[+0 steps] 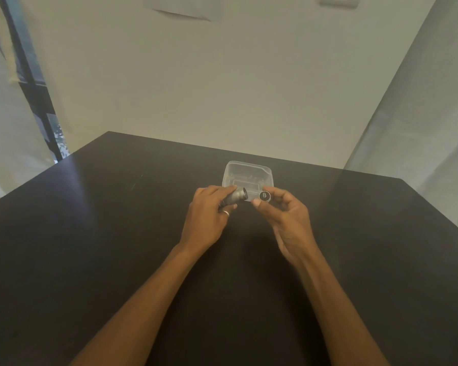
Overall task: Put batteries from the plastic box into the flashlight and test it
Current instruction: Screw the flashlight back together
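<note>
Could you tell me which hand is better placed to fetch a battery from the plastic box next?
Probably the right hand: it holds only the small cap beside the plastic box, while the left hand grips the flashlight.

Pretty plain room. The surface (117,233) is a dark, almost black top with faint wood grain, and it catches a soft bluish sheen of light near its left edge. Behind it sits a bare off-white wall (196,88) with a sheet of paper (183,7) stuck up high and what looks like a switch plate (337,0) at the top edge. A pale grey curtain (421,114) hangs on the right. On the left there's light fabric beside a dark window frame (35,83).
</note>
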`<action>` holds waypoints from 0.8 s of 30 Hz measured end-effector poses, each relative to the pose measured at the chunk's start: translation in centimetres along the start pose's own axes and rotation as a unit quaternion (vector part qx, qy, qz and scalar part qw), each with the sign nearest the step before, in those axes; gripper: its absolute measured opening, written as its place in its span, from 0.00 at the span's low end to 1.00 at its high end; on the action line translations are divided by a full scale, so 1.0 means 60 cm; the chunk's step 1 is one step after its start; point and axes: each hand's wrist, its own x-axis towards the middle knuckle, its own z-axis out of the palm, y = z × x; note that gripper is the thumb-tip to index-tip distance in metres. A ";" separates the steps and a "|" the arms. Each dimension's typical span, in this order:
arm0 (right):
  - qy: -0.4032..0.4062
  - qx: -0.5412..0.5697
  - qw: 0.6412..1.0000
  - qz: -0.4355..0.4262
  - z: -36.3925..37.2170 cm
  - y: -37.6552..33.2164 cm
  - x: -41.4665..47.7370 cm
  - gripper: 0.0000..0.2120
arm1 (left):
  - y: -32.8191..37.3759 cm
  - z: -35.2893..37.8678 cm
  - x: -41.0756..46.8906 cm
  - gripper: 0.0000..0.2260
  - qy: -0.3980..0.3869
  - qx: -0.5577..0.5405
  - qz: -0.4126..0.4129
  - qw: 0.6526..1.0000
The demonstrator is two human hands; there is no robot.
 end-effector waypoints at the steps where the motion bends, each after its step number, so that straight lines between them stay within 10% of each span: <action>1: -0.013 0.042 0.999 0.021 -0.002 0.000 0.002 0.18 | 0.000 0.000 0.000 0.21 0.000 -0.001 0.000 1.000; 4: -0.029 0.129 0.990 0.049 -0.007 0.000 0.007 0.15 | 0.000 0.000 0.001 0.21 -0.005 0.005 -0.001 1.000; 24: -0.020 -0.169 0.983 -0.072 -0.009 0.013 0.009 0.14 | -0.005 0.004 -0.003 0.21 -0.053 0.022 0.032 0.998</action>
